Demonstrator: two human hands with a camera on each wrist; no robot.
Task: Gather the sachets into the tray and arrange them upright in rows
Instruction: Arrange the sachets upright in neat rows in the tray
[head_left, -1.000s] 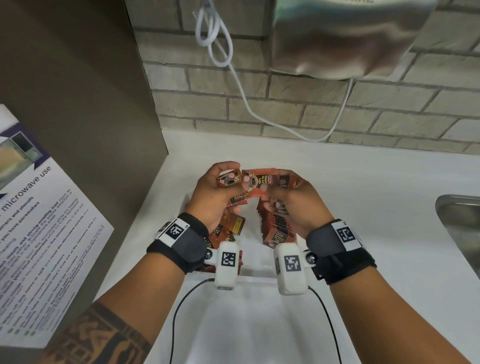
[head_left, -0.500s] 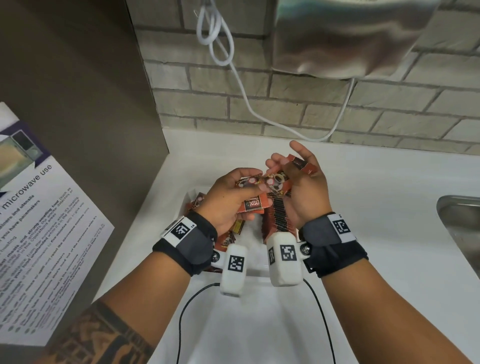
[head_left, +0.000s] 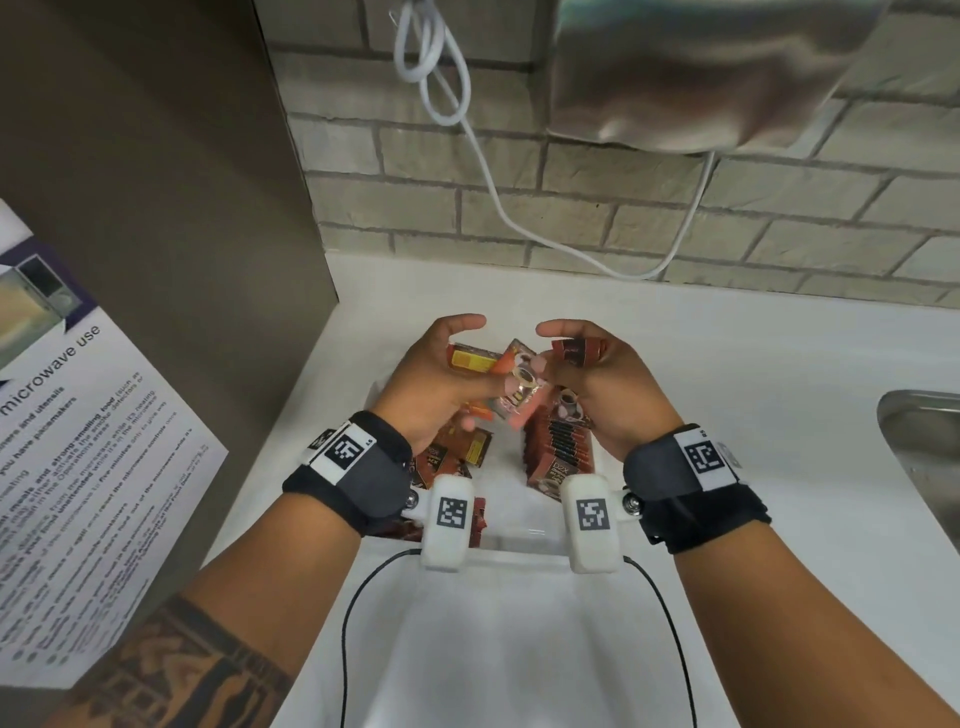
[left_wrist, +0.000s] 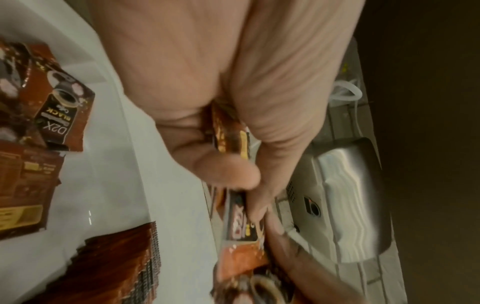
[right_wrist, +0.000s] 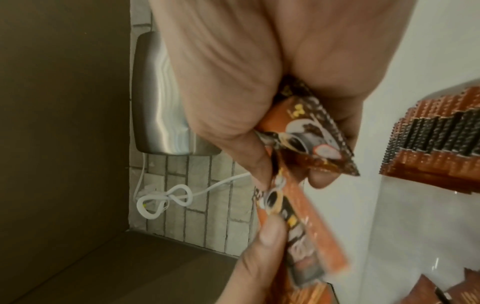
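Note:
Both hands hover over a clear tray (head_left: 511, 538) on the white counter. My left hand (head_left: 441, 374) grips several orange-brown coffee sachets (head_left: 470, 359), seen between thumb and fingers in the left wrist view (left_wrist: 231, 131). My right hand (head_left: 597, 379) holds a dark sachet (head_left: 576, 352), the same sachet (right_wrist: 309, 131) in its wrist view. One sachet (head_left: 519, 397) passes between the two hands. An upright row of sachets (head_left: 558, 449) stands in the tray's right side. Loose sachets (head_left: 452, 454) lie flat on its left side.
A brown cabinet side with a microwave notice (head_left: 78, 441) stands at left. Brick wall behind carries a steel hand dryer (head_left: 701, 73) and a looped white cord (head_left: 441, 78). A steel sink (head_left: 924, 457) lies at right. White counter (head_left: 727, 389) surrounds the tray.
The hands have drawn slightly apart and their index fingers and thumbs have spread. The held sachets shifted, with one now angled between the two hands.

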